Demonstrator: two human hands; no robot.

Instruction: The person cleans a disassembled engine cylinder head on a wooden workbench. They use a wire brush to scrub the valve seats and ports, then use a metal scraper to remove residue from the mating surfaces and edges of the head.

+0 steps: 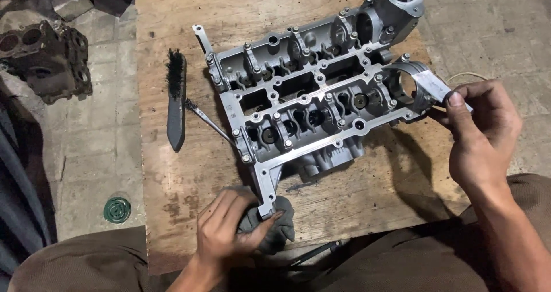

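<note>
A grey aluminium cylinder head (310,91) lies diagonally on a plywood board (189,171). My left hand (229,232) grips a dark grey rag (278,229) and presses it around the head's near left corner. My right hand (479,134) pinches a strip of grey abrasive paper (433,85) against the round housing at the head's right end.
A black wire brush (175,97) and a small thin brush (206,120) lie on the board left of the head. A rusty old engine part (49,59) sits on the concrete floor at the far left. A green round cap (117,209) rests on the floor. My knees frame the board's near edge.
</note>
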